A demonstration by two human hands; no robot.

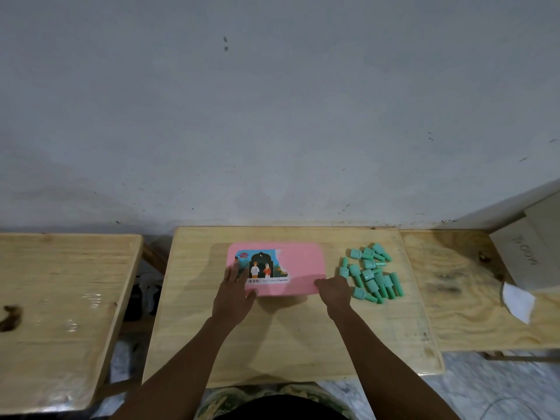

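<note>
A pink box (303,265) with a picture label on its lid lies flat on the middle wooden table (288,338). My left hand (235,294) rests on the lid's near left corner, fingers straight and thumb along the front edge. At the near right corner sits my right hand (335,291), fingers curled, touching the lid's edge. Whether it grips the lid I cannot tell. Just right of that hand lies a heap of several teal plastic caps (371,272).
A second wooden table (60,298) stands to the left, across a gap. At the right is a third table (472,292) with a cardboard box (533,247) and a white scrap of paper (518,301). A grey wall rises behind.
</note>
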